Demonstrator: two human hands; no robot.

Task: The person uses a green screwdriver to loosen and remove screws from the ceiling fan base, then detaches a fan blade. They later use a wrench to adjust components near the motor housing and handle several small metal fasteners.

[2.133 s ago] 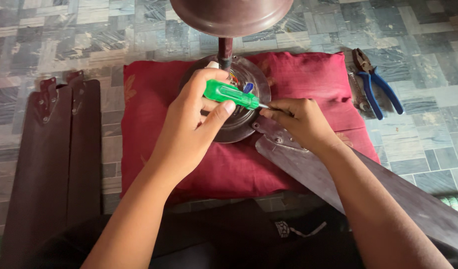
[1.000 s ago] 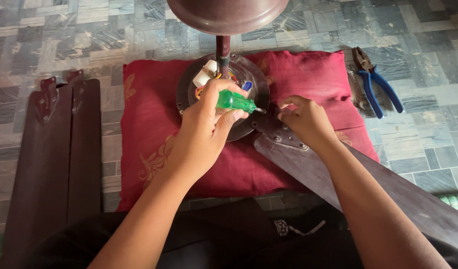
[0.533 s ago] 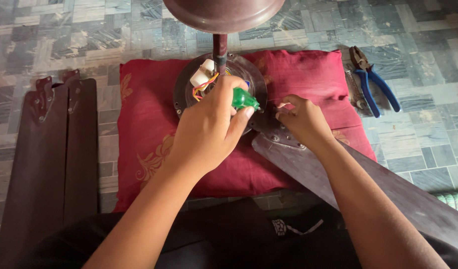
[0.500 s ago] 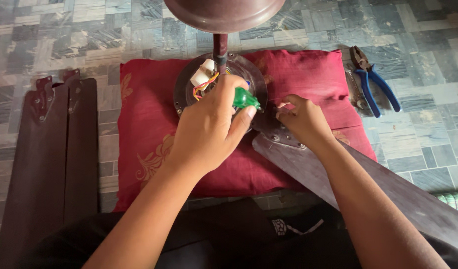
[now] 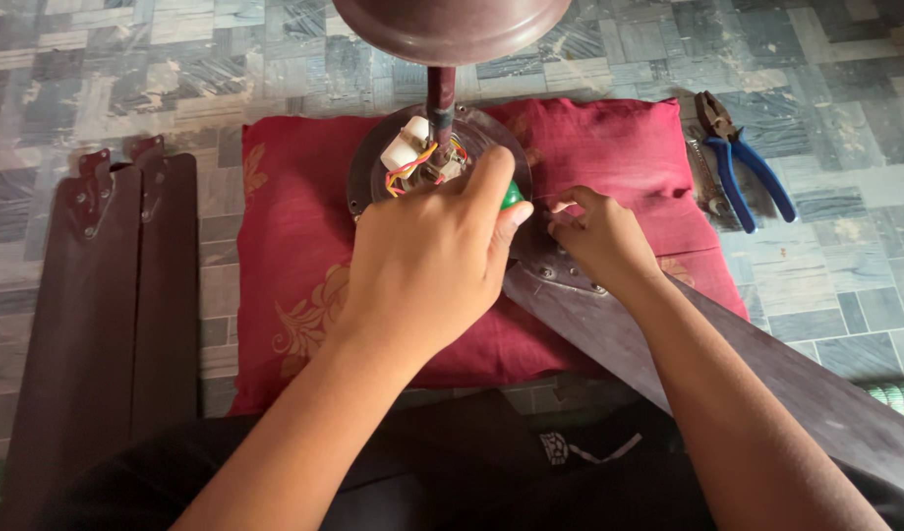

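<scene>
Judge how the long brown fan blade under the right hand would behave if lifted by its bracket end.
The fan blade looks flat, long and stiff, so it would probably stay straight but feel tip-heavy and swing down. Its smooth finish may be slippery. The right hand rests at the metal bracket, likely the firmest grip.

Blue-handled pliers (image 5: 742, 162) lie on the tiled floor (image 5: 127, 79), just right of the red cushion (image 5: 294, 265). Two spare dark brown blades (image 5: 108, 315) lie side by side, left of the cushion.

Green screwdriver (image 5: 512, 194) mostly hidden inside left hand (image 5: 427, 258); tip unseen
</scene>
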